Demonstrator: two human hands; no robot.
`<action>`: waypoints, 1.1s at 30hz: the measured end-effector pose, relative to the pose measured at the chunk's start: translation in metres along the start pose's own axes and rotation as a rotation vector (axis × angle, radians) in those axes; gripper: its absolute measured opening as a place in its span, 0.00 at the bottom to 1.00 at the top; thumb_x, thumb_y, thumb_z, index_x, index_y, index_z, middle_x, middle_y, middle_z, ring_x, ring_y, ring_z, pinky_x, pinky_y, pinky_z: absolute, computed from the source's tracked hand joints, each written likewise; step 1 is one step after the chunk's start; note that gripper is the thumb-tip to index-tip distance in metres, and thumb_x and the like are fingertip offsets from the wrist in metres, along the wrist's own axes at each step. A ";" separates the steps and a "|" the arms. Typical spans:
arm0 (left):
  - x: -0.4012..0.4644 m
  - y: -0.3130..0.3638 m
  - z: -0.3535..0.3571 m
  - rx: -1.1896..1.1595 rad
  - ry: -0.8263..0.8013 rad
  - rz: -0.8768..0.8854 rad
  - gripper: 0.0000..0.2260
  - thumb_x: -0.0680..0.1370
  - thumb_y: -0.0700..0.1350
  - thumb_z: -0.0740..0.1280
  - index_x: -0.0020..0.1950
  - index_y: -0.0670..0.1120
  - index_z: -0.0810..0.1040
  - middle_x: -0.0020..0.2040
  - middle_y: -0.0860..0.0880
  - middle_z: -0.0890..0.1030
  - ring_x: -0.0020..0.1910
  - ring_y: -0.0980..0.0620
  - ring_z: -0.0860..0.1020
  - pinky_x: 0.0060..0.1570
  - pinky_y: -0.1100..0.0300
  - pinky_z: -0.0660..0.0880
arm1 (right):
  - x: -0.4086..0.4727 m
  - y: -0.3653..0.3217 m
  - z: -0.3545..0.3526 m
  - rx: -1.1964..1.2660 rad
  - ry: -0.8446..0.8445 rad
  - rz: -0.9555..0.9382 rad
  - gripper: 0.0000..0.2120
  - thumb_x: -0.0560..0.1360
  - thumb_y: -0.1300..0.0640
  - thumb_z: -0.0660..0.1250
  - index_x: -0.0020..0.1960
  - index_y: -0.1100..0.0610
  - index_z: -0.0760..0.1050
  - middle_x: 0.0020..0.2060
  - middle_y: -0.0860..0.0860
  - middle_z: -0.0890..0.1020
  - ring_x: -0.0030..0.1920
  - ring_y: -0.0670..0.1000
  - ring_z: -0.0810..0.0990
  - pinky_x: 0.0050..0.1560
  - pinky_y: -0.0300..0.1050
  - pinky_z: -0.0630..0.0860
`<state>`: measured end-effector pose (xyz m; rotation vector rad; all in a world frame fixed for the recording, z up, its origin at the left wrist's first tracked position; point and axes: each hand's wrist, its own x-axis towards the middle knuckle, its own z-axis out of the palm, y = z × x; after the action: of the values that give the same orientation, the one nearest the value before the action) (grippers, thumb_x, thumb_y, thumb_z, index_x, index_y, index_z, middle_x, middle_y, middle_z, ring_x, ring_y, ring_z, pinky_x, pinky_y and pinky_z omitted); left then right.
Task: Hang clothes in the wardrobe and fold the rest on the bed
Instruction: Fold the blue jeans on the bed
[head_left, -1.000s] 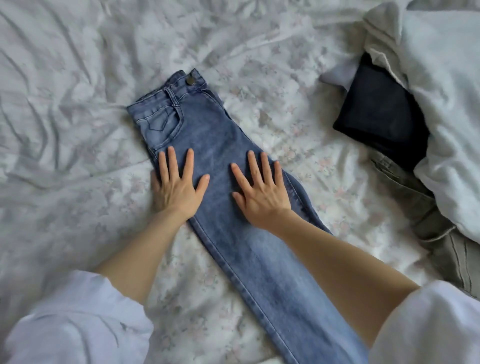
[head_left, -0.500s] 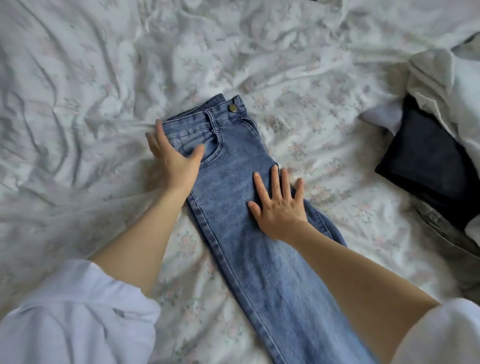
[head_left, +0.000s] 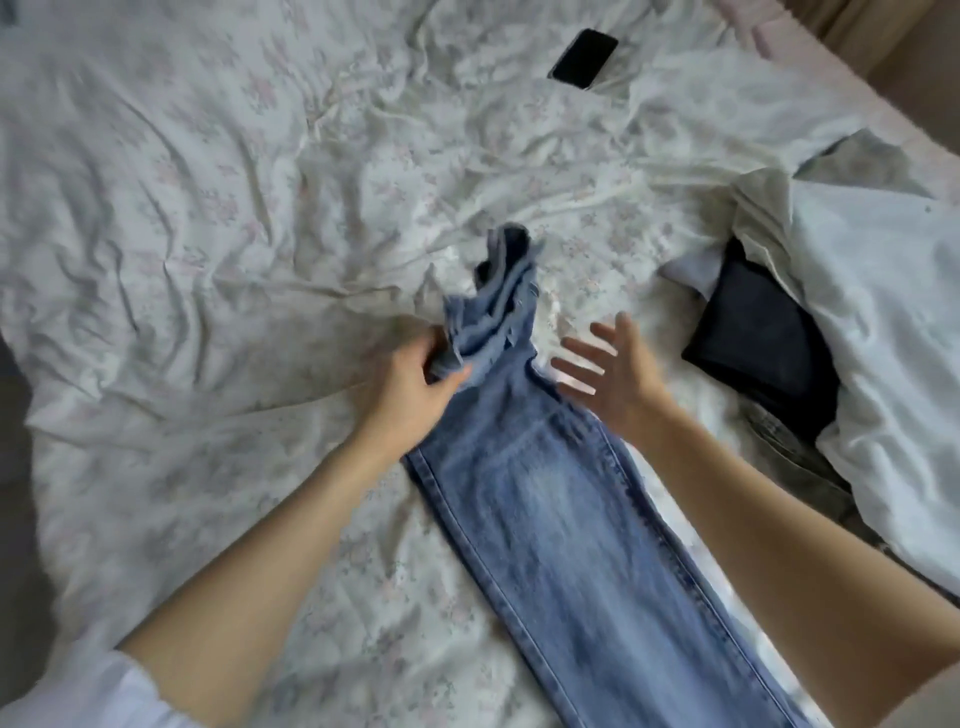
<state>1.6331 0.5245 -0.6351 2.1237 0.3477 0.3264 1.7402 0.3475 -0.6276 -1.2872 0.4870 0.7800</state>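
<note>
While the blue jeans (head_left: 561, 519) lie lengthwise on the bed (head_left: 208, 208), legs running toward the lower right, the left hand (head_left: 410, 395) curls its fingers round the bunched waistband and holds it raised off the sheet, forearm reaching in from the lower left. Just right of the lifted denim the right hand (head_left: 613, 374) hovers with fingers spread and straight, palm turned toward the jeans, gripping nothing. At the right edge lies a heap of white and dark clothes (head_left: 779, 332). A black phone (head_left: 584, 58) rests on the far sheet
</note>
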 end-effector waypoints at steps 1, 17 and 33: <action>-0.014 -0.001 0.002 0.089 -0.069 0.050 0.12 0.71 0.45 0.66 0.52 0.44 0.79 0.46 0.43 0.83 0.43 0.47 0.80 0.43 0.60 0.75 | -0.006 -0.006 -0.009 0.076 -0.036 0.011 0.22 0.80 0.42 0.49 0.67 0.54 0.63 0.55 0.55 0.76 0.51 0.59 0.78 0.54 0.55 0.73; -0.130 -0.014 0.057 0.701 -0.572 0.431 0.25 0.54 0.26 0.75 0.46 0.46 0.81 0.56 0.49 0.82 0.58 0.42 0.78 0.59 0.34 0.57 | -0.060 0.081 -0.081 -0.863 0.133 -0.284 0.24 0.71 0.68 0.60 0.66 0.56 0.69 0.54 0.56 0.78 0.50 0.54 0.76 0.49 0.45 0.73; -0.124 -0.012 0.062 0.610 -0.158 0.237 0.14 0.74 0.47 0.58 0.52 0.42 0.78 0.54 0.44 0.79 0.55 0.45 0.74 0.56 0.47 0.73 | -0.049 0.113 -0.067 -1.892 0.113 -0.938 0.29 0.70 0.58 0.56 0.72 0.55 0.64 0.72 0.58 0.65 0.71 0.59 0.63 0.68 0.67 0.54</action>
<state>1.5395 0.4378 -0.6901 2.7815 0.1043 0.1980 1.6301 0.2805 -0.6837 -2.8951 -1.1059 0.1368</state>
